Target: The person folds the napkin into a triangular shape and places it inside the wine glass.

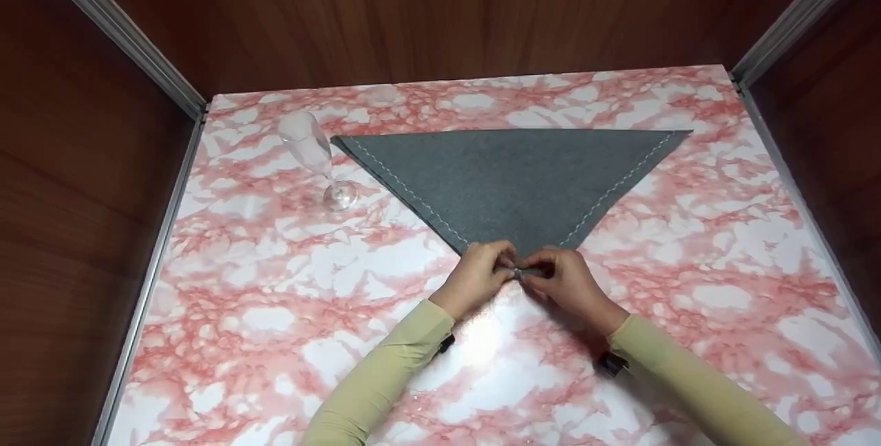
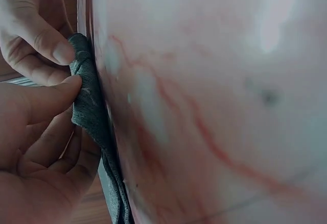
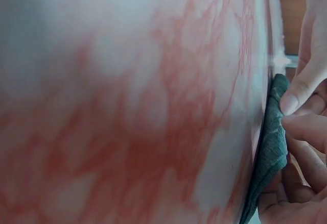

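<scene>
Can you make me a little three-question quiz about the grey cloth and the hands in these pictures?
1. True or false: the grey cloth lies folded in a triangle on the marble table.
2. Which part of the cloth do the left hand and right hand pinch? A) the far left corner B) the tip nearest the person C) the far right corner
3. What clear thing stands left of the cloth?

Key:
1. True.
2. B: both hands pinch the near tip.
3. A tall stemmed glass.
</scene>
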